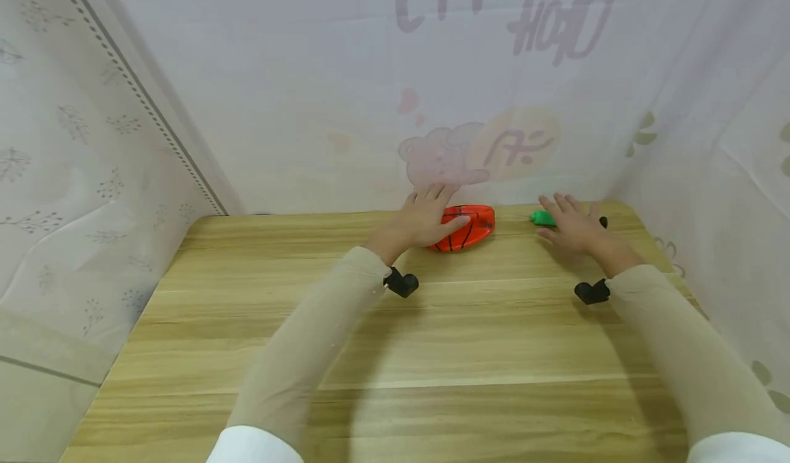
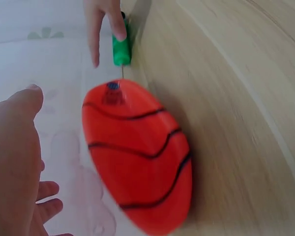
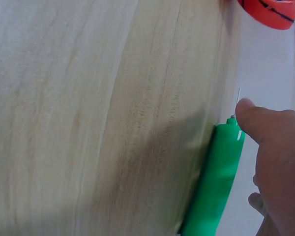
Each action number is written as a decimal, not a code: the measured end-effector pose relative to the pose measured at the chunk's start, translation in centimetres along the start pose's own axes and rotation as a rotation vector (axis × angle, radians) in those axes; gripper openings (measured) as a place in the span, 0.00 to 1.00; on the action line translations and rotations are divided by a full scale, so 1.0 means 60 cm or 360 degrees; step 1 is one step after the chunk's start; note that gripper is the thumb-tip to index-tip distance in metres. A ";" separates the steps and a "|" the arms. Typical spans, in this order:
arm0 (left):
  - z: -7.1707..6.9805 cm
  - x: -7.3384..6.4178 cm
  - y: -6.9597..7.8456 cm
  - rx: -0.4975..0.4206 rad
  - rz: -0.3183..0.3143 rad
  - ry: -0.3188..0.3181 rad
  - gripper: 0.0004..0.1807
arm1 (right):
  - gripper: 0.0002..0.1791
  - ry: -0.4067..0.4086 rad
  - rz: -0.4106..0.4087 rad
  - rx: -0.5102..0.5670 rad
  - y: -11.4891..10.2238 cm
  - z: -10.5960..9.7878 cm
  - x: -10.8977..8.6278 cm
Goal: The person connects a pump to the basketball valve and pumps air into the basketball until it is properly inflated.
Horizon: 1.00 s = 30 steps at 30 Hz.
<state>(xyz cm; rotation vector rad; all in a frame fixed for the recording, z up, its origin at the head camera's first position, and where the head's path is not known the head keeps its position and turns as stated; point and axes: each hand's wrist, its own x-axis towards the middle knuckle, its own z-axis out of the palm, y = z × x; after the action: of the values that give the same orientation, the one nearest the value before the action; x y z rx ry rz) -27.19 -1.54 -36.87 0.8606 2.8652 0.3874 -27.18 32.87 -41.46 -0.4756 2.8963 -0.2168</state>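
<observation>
A deflated red toy basketball [image 1: 470, 232] with black lines lies near the back edge of the table. Above its left part my left hand [image 1: 426, 219] spreads its straight fingers, the thumb reaching across the ball in the head view. In the left wrist view the ball [image 2: 137, 152] shows whole, its flattened side facing up. To the right, a green ball pump [image 1: 542, 218] with a thin metal needle lies on its side. My right hand [image 1: 574, 226] hovers by it with loose fingers, partly covering it. The right wrist view shows the thumb beside the pump's [image 3: 219, 172] needle end.
The wooden table [image 1: 469, 339] ends at the back against a printed cloth [image 1: 296, 106], with more cloth at the left and right sides. A small black wrist camera mount [image 1: 402, 282] sits at the left cuff, another [image 1: 592, 291] at the right.
</observation>
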 end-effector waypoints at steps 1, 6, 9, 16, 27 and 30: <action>0.004 0.007 0.006 0.0016 0.0007 -0.0005 0.44 | 0.42 -0.0001 0.0007 0.0003 0.002 0.003 0.002; 0.026 0.039 0.034 0.0091 0.0011 -0.0070 0.45 | 0.41 -0.0016 0.0046 0.0010 0.010 0.009 0.009; 0.042 0.053 0.047 0.0112 0.0031 -0.0062 0.43 | 0.39 -0.0020 0.0078 0.0031 0.016 0.015 0.011; 0.080 0.071 0.056 0.0193 -0.0067 -0.0069 0.41 | 0.37 -0.0024 0.0103 0.0062 0.028 0.031 0.012; 0.089 0.067 0.054 0.0239 -0.0150 -0.0036 0.36 | 0.29 0.0098 -0.0007 -0.0100 0.028 0.043 0.015; 0.093 0.066 0.051 0.0248 -0.0133 0.0012 0.36 | 0.27 0.0092 0.0003 -0.0086 0.026 0.046 0.014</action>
<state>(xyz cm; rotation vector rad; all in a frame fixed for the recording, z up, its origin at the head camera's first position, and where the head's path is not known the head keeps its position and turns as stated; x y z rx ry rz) -27.79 4.30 -41.57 0.7600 2.9578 0.1604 -27.85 33.74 -44.53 -0.4837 2.9654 -0.1544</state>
